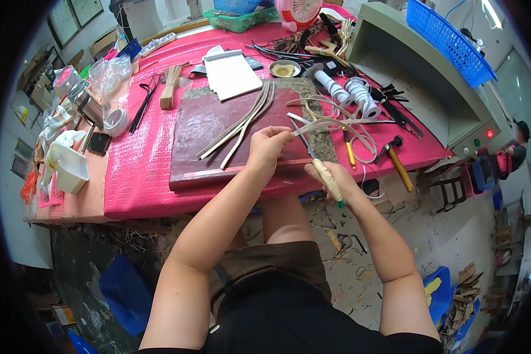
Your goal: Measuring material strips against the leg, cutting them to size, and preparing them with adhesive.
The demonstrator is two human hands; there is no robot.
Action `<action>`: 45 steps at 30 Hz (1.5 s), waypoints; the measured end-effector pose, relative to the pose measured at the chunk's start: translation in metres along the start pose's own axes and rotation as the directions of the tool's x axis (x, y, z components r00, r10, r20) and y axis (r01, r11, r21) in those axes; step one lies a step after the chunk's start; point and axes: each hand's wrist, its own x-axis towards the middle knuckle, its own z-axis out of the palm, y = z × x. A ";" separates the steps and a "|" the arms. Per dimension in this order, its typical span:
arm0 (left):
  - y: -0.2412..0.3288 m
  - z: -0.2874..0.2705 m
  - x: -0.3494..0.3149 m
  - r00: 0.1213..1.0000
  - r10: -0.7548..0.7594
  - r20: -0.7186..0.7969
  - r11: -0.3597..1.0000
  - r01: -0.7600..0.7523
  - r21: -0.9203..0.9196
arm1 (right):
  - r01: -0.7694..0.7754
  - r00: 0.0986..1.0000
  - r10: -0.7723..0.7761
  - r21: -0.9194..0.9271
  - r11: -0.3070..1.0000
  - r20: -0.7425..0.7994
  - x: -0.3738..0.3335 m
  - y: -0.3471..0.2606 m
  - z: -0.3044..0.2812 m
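Seemingly thin, light and floppy, the pale cream leather strip (330, 125) is pinched at its near end by the left hand (267, 147) above the dark red cutting board (218, 135), best held close to the blade. The right hand (330, 177) is clenched on a wooden-handled knife (324, 172); its blade tip is hard to make out.

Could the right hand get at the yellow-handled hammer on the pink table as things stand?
Probably yes, but not freely: the right hand already grips a pale-handled tool. The hammer lies just to its right on the pink table with nothing between them; it would first need to put the tool down.
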 end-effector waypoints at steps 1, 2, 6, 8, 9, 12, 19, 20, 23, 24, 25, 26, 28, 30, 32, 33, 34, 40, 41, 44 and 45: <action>-0.001 -0.002 0.000 1.000 0.001 -0.027 1.000 -0.001 -0.010 | 0.011 0.999 -0.016 -0.152 0.988 -0.028 -0.003 -0.006 0.001; -0.001 -0.003 -0.001 1.000 0.001 -0.031 1.000 -0.002 -0.010 | 0.018 0.998 -0.036 -0.300 0.954 -0.054 -0.006 -0.012 0.001; 0.000 -0.007 -0.009 0.997 0.056 -0.054 0.998 -0.055 0.006 | -0.095 0.996 0.092 -0.184 0.978 -0.020 -0.017 -0.022 -0.006; 0.005 -0.007 -0.015 0.995 0.093 -0.025 0.995 -0.092 0.025 | 0.126 0.986 -0.144 -0.182 0.975 -0.088 -0.015 -0.026 -0.014; 0.007 -0.010 -0.019 0.993 0.110 0.031 0.994 -0.111 0.025 | 0.212 0.967 -0.233 -0.180 0.960 -0.103 -0.014 -0.034 -0.015; 0.016 -0.011 -0.033 0.982 0.141 0.123 0.989 -0.146 0.032 | 0.329 0.936 -0.344 -0.153 0.932 -0.080 -0.002 -0.072 -0.027; 0.038 -0.005 -0.057 0.924 0.314 0.216 0.947 -0.322 0.003 | 0.338 0.935 -0.333 -0.027 0.941 0.122 0.004 -0.131 -0.041; 0.041 -0.007 -0.058 0.921 0.324 0.215 0.944 -0.330 -0.009 | 0.308 0.943 -0.290 -0.095 0.947 0.161 0.003 -0.137 -0.039; 0.044 -0.018 -0.065 0.920 0.300 0.254 0.954 -0.297 -0.050 | 0.391 0.916 -0.361 -0.193 0.900 0.173 0.009 -0.144 -0.032; 0.043 -0.023 -0.065 0.911 0.281 0.303 0.960 -0.264 -0.098 | 0.406 0.913 -0.379 -0.228 0.885 0.153 0.011 -0.148 -0.031; 0.042 -0.031 -0.066 0.912 0.282 0.299 0.959 -0.264 -0.100 | 0.413 0.910 -0.382 -0.299 0.860 0.160 0.011 -0.153 -0.032; 0.040 -0.042 -0.068 0.914 0.227 0.337 0.973 -0.225 -0.045 | 0.414 0.910 -0.381 -0.301 0.859 0.164 0.010 -0.158 -0.034; 0.036 -0.065 -0.077 0.918 0.178 0.354 0.981 -0.194 0.011 | 0.383 0.922 -0.351 -0.257 0.887 0.163 0.007 -0.169 -0.038; 0.030 -0.086 -0.089 0.951 0.136 0.279 0.956 -0.200 0.213 | 0.401 0.915 -0.369 -0.269 0.875 0.165 0.004 -0.179 -0.049; 0.039 -0.095 -0.107 0.964 0.122 0.235 0.946 -0.185 0.267 | 0.406 0.913 -0.384 -0.229 0.884 0.136 0.002 -0.179 -0.062; 0.044 -0.102 -0.116 0.958 0.106 0.265 0.951 -0.175 0.253 | 0.410 0.911 -0.386 -0.230 0.883 0.144 0.001 -0.181 -0.065; 0.045 -0.107 -0.122 0.951 0.090 0.295 0.957 -0.165 0.240 | 0.409 0.911 -0.380 -0.248 0.878 0.159 0.001 -0.185 -0.067; 0.042 -0.111 -0.146 0.803 0.557 0.212 0.544 -0.545 0.638 | 0.434 0.901 -0.407 -0.328 0.839 0.153 -0.014 -0.207 -0.070; 0.045 -0.110 -0.148 0.727 0.634 0.262 0.409 -0.603 0.685 | 0.439 0.899 -0.416 -0.311 0.843 0.140 -0.019 -0.213 -0.070; 0.046 -0.109 -0.149 0.627 0.704 0.334 0.237 -0.650 0.722 | 0.451 0.893 -0.430 -0.294 0.843 0.134 -0.023 -0.220 -0.073; 0.048 -0.110 -0.150 0.636 0.675 0.374 0.233 -0.665 0.709 | 0.496 0.868 -0.468 -0.309 0.812 0.164 -0.024 -0.222 -0.073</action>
